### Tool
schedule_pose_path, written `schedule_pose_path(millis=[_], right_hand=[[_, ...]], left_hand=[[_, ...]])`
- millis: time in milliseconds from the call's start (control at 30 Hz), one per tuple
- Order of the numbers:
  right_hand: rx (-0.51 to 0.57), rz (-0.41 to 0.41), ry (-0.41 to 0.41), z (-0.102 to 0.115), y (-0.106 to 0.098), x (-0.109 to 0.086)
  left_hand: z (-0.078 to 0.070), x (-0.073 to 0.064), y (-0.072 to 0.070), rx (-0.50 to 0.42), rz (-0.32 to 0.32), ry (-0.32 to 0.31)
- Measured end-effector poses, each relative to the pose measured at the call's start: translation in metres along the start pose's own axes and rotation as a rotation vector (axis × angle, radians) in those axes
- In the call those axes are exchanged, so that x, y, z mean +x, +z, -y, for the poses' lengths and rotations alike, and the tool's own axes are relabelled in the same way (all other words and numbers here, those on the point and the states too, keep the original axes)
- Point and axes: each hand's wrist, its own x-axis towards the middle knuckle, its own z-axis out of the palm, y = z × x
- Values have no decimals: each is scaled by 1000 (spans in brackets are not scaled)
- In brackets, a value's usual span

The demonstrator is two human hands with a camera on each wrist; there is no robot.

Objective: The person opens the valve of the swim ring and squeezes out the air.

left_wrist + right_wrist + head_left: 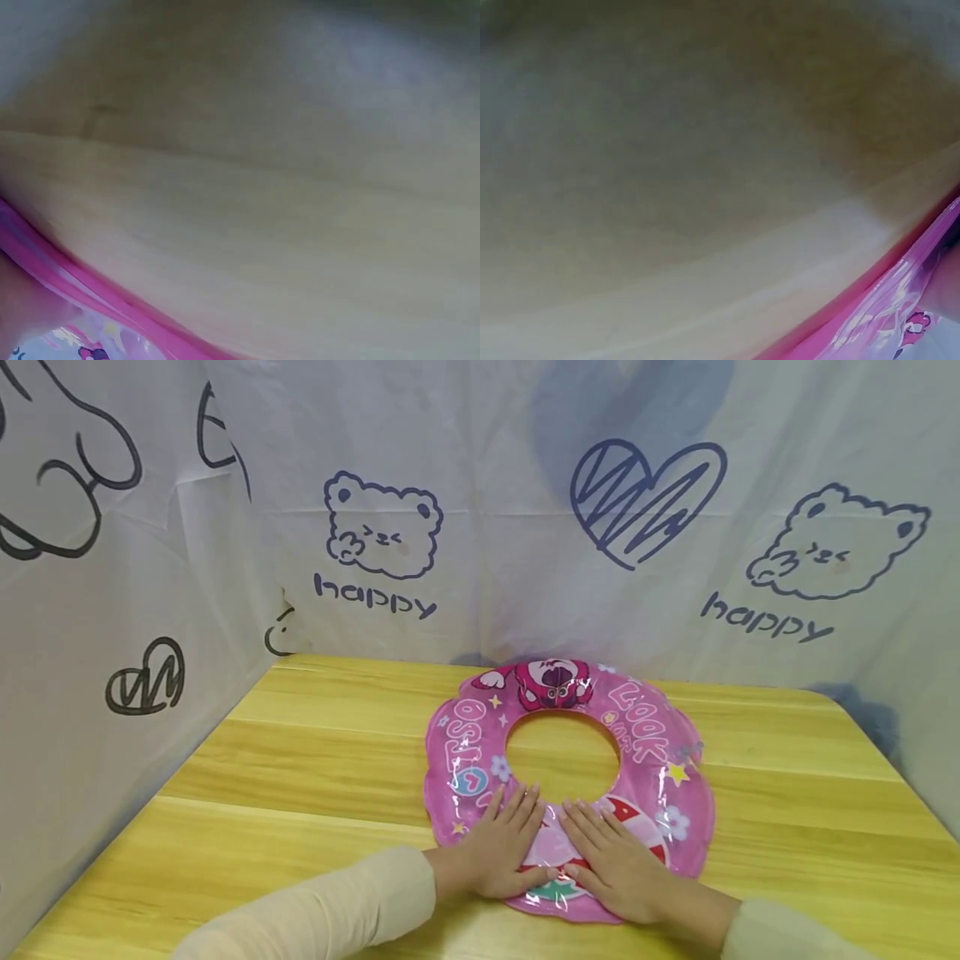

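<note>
A pink inflatable swim ring lies flat on the wooden table, printed with a bear face, letters, stars and flowers. Both hands rest on its near side with straight fingers. My left hand lies left of the middle, fingertips close to the inner hole. Opposite it, my right hand presses the ring with fingers angled toward the hole. The thumbs almost meet over a red and green print. In the left wrist view the ring's pink edge crosses the lower left; the right wrist view shows its shiny edge at lower right.
The yellow wood-grain table extends around the ring on both sides. Behind it hangs a white cloth with drawn hearts, bears and the word happy, meeting the table's back edge. Another cloth wall borders the left side.
</note>
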Motion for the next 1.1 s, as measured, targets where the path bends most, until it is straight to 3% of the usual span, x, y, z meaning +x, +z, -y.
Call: schedule_pose_path(millis=[233,300,367,567,667,800,1100], right_hand=[[25,13,10,0,0,1],[26,7,6,-1,0,1],[26,0,1,-1,1,2],[44,-4,6,-2,2,2],[47,3,12,-1,2,1],[32,6,18,0,2,0],[1,9,22,1,0,0]], left_hand=[[8,3,-5,-191,74,19],[11,3,-7,-200,86,33],[13,3,-9,-161,79,48],[21,1,-12,123,-16,123],[27,1,-13,192,-30,175],[32,2,-14,194,-2,212],[34,4,-10,121,48,207]])
